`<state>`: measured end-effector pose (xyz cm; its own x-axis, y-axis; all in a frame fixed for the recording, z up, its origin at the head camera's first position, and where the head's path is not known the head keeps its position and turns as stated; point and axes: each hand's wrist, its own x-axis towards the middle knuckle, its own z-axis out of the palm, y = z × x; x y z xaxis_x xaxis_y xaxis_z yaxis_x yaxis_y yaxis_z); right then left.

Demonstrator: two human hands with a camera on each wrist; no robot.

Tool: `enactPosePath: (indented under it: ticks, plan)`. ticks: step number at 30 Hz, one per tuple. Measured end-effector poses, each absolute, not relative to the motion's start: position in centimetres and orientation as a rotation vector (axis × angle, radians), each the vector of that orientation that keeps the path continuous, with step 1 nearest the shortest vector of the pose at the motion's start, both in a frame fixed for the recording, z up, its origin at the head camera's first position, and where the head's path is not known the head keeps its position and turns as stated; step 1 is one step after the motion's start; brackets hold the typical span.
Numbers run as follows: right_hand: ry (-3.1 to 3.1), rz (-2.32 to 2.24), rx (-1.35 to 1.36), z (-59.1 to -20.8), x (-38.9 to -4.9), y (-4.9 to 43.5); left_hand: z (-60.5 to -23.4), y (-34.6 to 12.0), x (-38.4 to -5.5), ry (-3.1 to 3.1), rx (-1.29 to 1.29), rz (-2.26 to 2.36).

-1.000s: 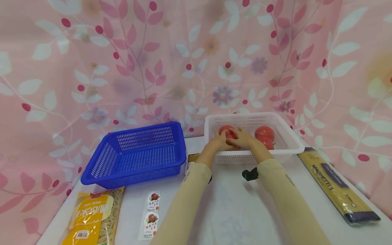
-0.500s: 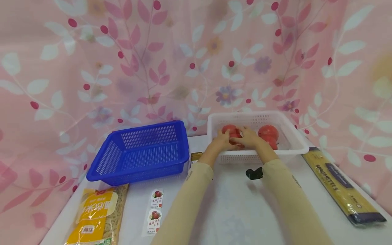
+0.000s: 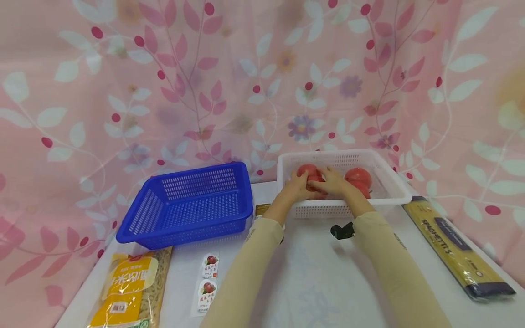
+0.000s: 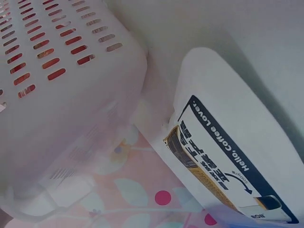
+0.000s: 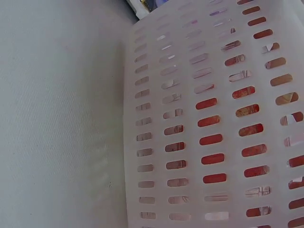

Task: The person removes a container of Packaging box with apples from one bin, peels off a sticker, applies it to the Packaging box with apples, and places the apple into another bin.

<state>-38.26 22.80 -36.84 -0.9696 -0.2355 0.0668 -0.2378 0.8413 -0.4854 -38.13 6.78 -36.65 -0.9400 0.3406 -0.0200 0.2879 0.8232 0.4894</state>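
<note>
Fruit (image 3: 307, 170), red and round, lies in the left part of the white basket (image 3: 320, 211); left hand (image 3: 298, 187) and right hand (image 3: 334, 183) curl round it from opposite sides, presumably for balanced support; raised walls likely dictate overhead entry.

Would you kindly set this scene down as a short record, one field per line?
Left hand: grips round red items
Right hand: grips the same items from the other side
Their place: left part of the white basket
Also inside: more red items, right of the hands
Left of basket: blue basket
Between baskets: packet printed "Hello, Coffee Lover."
Right: spaghetti packet, lying flat
Front left: yellow packet
</note>
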Motion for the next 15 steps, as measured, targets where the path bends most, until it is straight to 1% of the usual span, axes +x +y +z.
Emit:
enactPosePath:
  ticks: [4,15]
  plan:
    - [-3.001,0.829,0.391,-36.6,-38.2,23.1,-36.6,6.8,-38.1,2.918,0.527,0.726]
    - [-2.895,0.783,0.381,-34.8,-37.3,23.3,-36.4,6.9,-37.7,3.111,0.743,0.715]
